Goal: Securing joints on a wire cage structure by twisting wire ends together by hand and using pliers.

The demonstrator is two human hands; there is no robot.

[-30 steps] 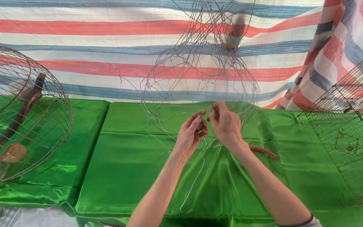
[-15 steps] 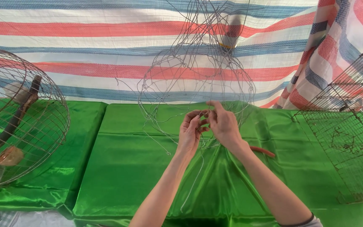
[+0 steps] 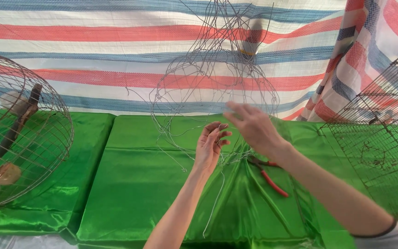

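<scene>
Wire vertical below left hand

Left hand is reaching up from near, fingers curling loosely together; right hand is stretching in from the right, fingers spreading forward.

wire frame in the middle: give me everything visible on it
The wire frame is thin grey metal wire, bent into a loose open basket of loops, still unfinished, with tangled loose ends sticking up at the top. It stands upright on the green cloth in front of the striped tarp. The left hand pinches a strand at its lower edge; the right hand reaches over beside it. One long loose wire trails down the cloth's front.
</scene>
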